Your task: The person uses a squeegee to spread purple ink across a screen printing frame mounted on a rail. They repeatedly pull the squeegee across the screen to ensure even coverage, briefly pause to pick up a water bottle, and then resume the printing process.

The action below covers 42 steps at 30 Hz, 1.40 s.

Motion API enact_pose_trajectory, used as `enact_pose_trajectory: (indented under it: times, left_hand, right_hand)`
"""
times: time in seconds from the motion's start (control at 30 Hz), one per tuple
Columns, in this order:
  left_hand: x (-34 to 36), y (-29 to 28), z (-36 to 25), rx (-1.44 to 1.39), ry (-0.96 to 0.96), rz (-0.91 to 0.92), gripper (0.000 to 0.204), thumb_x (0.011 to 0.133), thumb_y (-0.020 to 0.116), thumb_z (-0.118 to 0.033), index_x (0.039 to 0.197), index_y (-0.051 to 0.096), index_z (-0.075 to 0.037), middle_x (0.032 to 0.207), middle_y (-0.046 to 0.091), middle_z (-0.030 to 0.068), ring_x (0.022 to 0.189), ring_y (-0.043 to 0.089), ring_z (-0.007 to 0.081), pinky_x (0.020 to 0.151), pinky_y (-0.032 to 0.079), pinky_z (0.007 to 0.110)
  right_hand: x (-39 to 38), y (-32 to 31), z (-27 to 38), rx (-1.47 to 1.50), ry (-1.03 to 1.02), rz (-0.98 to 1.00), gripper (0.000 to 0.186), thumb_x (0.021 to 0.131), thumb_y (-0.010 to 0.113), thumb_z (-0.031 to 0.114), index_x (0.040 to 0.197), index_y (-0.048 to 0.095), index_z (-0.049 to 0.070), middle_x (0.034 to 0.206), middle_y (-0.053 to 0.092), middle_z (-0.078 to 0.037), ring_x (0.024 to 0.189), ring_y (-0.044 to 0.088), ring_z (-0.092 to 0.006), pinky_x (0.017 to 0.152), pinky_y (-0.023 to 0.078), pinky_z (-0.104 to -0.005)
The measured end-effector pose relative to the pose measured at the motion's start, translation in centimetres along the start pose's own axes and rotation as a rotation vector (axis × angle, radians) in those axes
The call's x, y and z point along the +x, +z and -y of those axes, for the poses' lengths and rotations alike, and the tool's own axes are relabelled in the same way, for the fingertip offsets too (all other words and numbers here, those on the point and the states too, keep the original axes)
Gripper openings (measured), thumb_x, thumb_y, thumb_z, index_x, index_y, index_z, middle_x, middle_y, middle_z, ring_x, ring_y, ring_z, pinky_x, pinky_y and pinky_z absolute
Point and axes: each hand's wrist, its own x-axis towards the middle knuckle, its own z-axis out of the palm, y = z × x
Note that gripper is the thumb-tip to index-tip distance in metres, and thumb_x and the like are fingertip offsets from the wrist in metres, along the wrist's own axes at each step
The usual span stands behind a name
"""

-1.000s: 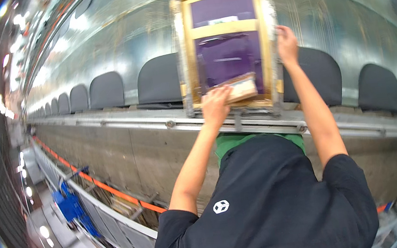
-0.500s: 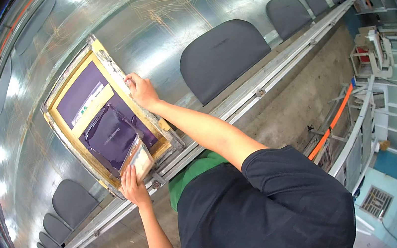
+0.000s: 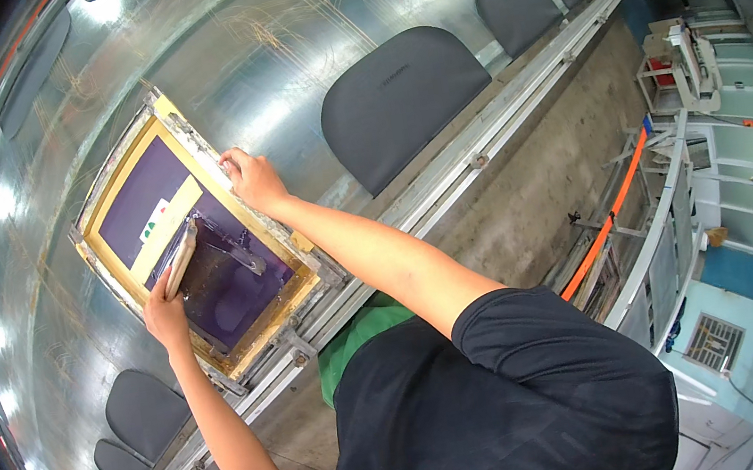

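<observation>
A screen-printing frame [image 3: 185,135], edged with yellow tape and spattered with dried ink, lies on the shiny metal table. Its purple mesh [image 3: 249,276] carries a wet dark ink streak, and a yellow tape strip [image 3: 172,231] crosses it. My left hand [image 3: 166,315] is closed on a squeegee [image 3: 180,263] with a pale handle, which stands tilted on the mesh just below that strip. Where the squeegee's edge meets the ink is partly hidden. My right hand [image 3: 258,184] is closed on the frame's right side, with its fingertips curled at the rim.
A dark grey rounded panel [image 3: 401,99] lies right of the frame, with several like it in a row along the table. Another panel [image 3: 143,413] sits at the lower left. A metal rail [image 3: 481,161] runs along the table's near edge. Metal racks stand at the right.
My left hand has moved the squeegee from the frame's near end up the mesh to the tape strip, baring purple mesh behind it. My right hand keeps its hold on the frame's side.
</observation>
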Motion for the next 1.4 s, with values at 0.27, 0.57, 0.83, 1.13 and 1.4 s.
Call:
enact_pose_trajectory:
  times: [0.27, 0.57, 0.83, 1.13, 1.4]
  left_hand:
    - [-11.2, 5.9, -2.2, 0.016, 0.392, -0.279, 0.049, 0.070, 0.065, 0.007, 0.109, 0.075, -0.021, 0.113, 0.073, -0.0011, 0.109, 0.066, 0.0202, 0.084, 0.049, 0.035]
    - [-0.3, 2.7, -1.6, -0.008, 0.177, -0.219, 0.036, 0.079, 0.064, -0.003, 0.108, 0.075, -0.022, 0.106, 0.074, -0.0005, 0.096, 0.068, 0.0210, 0.081, 0.049, 0.038]
    - [-10.9, 5.0, -2.7, 0.101, 0.179, -0.049, 0.045, 0.077, 0.064, 0.001, 0.113, 0.074, -0.024, 0.113, 0.073, -0.0031, 0.110, 0.065, 0.0183, 0.084, 0.046, 0.036]
    - [-0.6, 2.8, -2.2, -0.003, 0.134, -0.196, 0.039, 0.077, 0.062, 0.000, 0.107, 0.076, -0.021, 0.107, 0.074, 0.0024, 0.099, 0.067, 0.0226, 0.083, 0.047, 0.038]
    - [-14.6, 7.1, -2.7, 0.019, 0.252, -0.318, 0.046, 0.075, 0.064, 0.004, 0.112, 0.074, -0.021, 0.117, 0.072, -0.0036, 0.113, 0.062, 0.0175, 0.082, 0.044, 0.033]
  right_hand:
    - [1.1, -0.7, -1.2, 0.038, 0.039, -0.025, 0.019, 0.095, 0.058, 0.016, 0.108, 0.066, 0.005, 0.090, 0.070, -0.021, 0.086, 0.070, -0.0363, 0.075, 0.053, -0.0429]
    - [1.3, -1.2, -0.9, -0.114, -0.024, 0.014, 0.022, 0.098, 0.058, 0.028, 0.109, 0.068, 0.012, 0.065, 0.061, -0.014, 0.058, 0.058, -0.0232, 0.061, 0.047, -0.0389]
    - [1.6, -1.6, -0.6, -0.156, 0.059, 0.115, 0.022, 0.099, 0.054, 0.027, 0.111, 0.065, 0.014, 0.075, 0.066, -0.019, 0.076, 0.065, -0.0396, 0.073, 0.048, -0.0470]
    - [2.9, -1.2, -3.0, -0.129, -0.079, 0.108, 0.019, 0.097, 0.057, 0.023, 0.110, 0.066, 0.012, 0.084, 0.068, -0.020, 0.081, 0.065, -0.0386, 0.075, 0.049, -0.0456]
    - [2.7, -1.3, -1.4, -0.174, -0.142, 0.009, 0.019, 0.095, 0.059, 0.023, 0.106, 0.070, 0.013, 0.080, 0.068, -0.017, 0.074, 0.065, -0.0337, 0.072, 0.049, -0.0426]
